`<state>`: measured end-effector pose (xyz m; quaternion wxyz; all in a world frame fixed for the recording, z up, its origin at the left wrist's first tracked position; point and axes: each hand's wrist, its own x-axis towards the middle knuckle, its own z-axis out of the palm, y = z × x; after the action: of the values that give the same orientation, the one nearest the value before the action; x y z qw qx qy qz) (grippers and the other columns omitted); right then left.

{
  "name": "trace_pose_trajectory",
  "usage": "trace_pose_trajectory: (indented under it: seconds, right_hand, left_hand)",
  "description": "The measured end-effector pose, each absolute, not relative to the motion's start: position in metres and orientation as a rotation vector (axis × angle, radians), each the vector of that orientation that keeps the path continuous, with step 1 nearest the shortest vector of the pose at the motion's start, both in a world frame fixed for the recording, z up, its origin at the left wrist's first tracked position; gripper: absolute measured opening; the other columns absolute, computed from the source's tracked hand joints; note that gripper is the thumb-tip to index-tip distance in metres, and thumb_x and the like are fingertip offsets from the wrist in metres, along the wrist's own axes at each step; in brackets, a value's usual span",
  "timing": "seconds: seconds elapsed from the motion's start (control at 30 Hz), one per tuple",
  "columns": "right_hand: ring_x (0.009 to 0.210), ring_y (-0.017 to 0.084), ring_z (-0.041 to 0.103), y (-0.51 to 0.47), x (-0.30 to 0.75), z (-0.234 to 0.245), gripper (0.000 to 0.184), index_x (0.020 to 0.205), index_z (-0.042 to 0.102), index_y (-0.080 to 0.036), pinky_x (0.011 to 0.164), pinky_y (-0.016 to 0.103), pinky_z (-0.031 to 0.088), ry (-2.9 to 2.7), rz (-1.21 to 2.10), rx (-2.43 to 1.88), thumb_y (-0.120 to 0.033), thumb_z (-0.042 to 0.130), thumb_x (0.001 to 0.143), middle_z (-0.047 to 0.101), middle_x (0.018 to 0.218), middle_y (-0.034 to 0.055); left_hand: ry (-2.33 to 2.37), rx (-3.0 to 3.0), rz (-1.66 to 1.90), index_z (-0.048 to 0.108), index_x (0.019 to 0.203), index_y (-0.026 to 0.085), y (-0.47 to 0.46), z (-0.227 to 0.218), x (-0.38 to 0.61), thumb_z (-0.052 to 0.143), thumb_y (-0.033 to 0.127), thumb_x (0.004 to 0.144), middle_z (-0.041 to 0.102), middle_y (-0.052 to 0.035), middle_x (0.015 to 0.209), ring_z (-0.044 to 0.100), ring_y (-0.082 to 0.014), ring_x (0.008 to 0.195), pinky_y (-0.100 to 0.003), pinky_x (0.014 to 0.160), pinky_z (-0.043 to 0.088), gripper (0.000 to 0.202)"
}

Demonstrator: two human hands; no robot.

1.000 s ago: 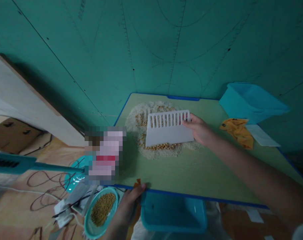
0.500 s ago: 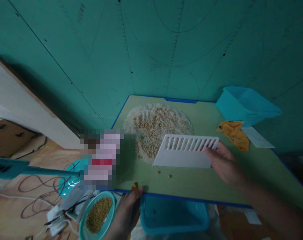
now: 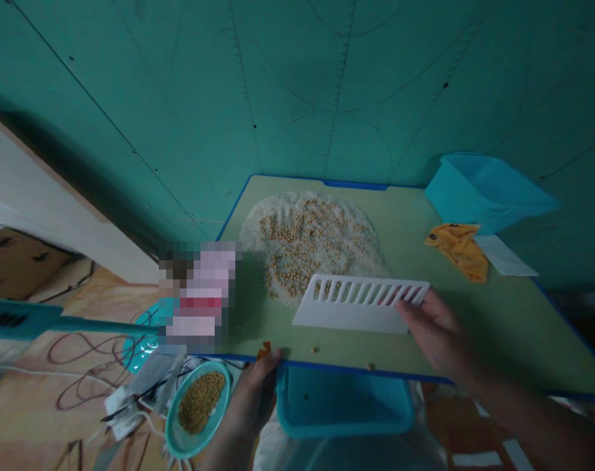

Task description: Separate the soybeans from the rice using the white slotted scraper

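My right hand (image 3: 437,333) grips the right end of a white slotted plastic scraper (image 3: 359,304), held tilted over the green board (image 3: 474,327) near its front edge. Behind the scraper lies a spread pile of white rice mixed with yellow beans (image 3: 307,239). A few loose beans (image 3: 315,350) lie by the board's front edge. My left hand (image 3: 252,399) grips the blue front edge of the board, thumb on top. Below that edge sits a teal tub (image 3: 343,409).
A teal bowl of small brown grains (image 3: 198,405) sits lower left among cables. A teal bin (image 3: 484,190), an orange cloth (image 3: 457,248) and a white paper (image 3: 506,258) lie at the board's right. A teal wall stands behind; a blurred patch is at the left.
The scraper was drawn from the middle of the pile toward the front edge, leaving the pile spread out and beans loose near the edge. My left hand stayed on the edge.
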<state>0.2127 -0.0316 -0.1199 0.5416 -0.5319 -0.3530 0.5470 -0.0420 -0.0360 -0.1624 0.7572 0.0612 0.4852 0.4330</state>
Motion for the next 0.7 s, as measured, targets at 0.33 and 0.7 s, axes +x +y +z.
trace_pose_trajectory:
  seconds: [0.33,0.7]
  right_hand:
    - [0.075,0.019,0.065,-0.076,0.207,-0.118,0.013,0.083,0.065,-0.028,0.067,0.029,0.052,-0.898,1.347,-1.357,-0.039,0.064,0.076,0.069,0.081,0.0036]
    - [0.107,0.028,0.055,-0.074,0.248,-0.11,0.034,0.1,0.058,-0.035,0.09,0.045,0.045,-0.464,0.882,-1.382,-0.039,0.069,0.068,0.064,0.108,0.0002]
  left_hand:
    - [0.986,0.157,0.84,0.071,0.086,0.012,-0.036,-0.167,-0.043,0.073,0.03,0.058,0.076,-0.0109,0.083,0.061,-0.0357,0.101,-0.042,0.089,0.047,0.033]
    - [1.119,0.063,1.032,0.066,0.075,0.023,-0.037,-0.179,-0.036,0.079,0.032,0.052,0.076,0.0005,0.072,0.061,-0.0293,0.105,-0.038,0.094,0.045,0.028]
